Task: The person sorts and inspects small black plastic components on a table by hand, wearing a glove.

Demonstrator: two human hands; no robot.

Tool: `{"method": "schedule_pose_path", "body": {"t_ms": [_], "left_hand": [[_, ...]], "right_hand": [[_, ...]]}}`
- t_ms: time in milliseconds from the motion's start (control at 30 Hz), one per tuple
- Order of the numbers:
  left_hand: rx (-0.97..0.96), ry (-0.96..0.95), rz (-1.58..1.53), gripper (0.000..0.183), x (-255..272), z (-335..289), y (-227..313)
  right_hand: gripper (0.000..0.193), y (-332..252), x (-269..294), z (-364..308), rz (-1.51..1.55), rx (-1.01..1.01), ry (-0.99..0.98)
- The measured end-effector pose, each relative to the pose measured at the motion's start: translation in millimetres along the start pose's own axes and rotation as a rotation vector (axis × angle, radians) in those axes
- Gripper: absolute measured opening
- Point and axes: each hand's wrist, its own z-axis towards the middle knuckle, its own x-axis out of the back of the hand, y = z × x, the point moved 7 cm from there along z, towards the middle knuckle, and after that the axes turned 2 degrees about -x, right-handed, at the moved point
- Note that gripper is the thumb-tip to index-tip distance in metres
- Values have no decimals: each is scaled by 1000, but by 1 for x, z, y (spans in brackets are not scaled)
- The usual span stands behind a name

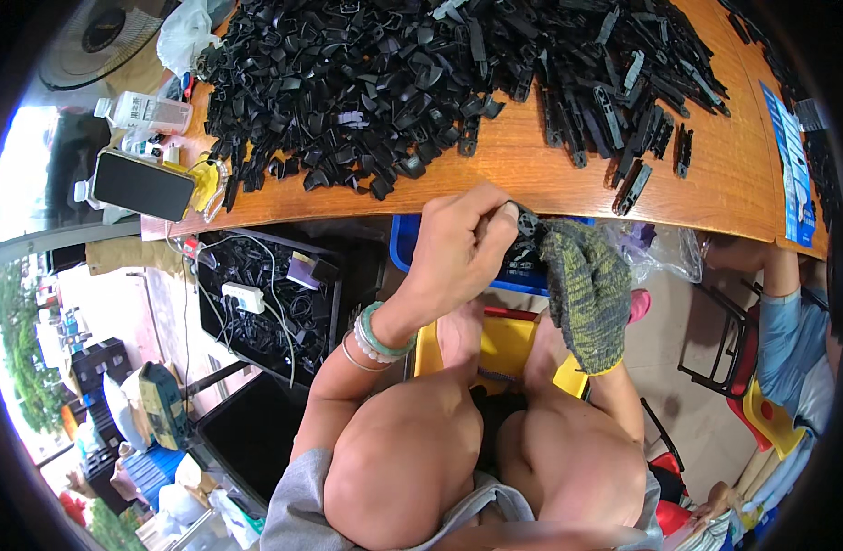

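Black piece (528,221) partly hidden (in left hand (463,241)), pile (339,83) cropped

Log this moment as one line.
left hand: bare, pinching black part | right hand: gloved, close beside it | table: heaped black pieces

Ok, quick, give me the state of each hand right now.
Left hand: closed, pinching a black plastic part.
Right hand, gloved: close by that part; whether it is gripping cannot be told.

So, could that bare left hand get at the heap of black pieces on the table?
Probably yes: the left hand is close to the near side of the heap, and nothing visible blocks the way. It seems to be pinching a small black piece, which it might need to release first.
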Motion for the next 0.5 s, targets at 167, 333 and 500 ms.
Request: {"method": "schedule_pose_path", "body": {"t_ms": [167,333,500], "left_hand": [[163,56,34,41,-7,2,-5],[149,147,3,49,-12,-5,-11],[43,2,112,38,-27,9,-3]], "right_hand": [[29,-4,-10,-1,47,-22,-30],[40,-5,-23,-8,-12,-11,-9],[38,11,-10,-3,-45,15,-103]]}}
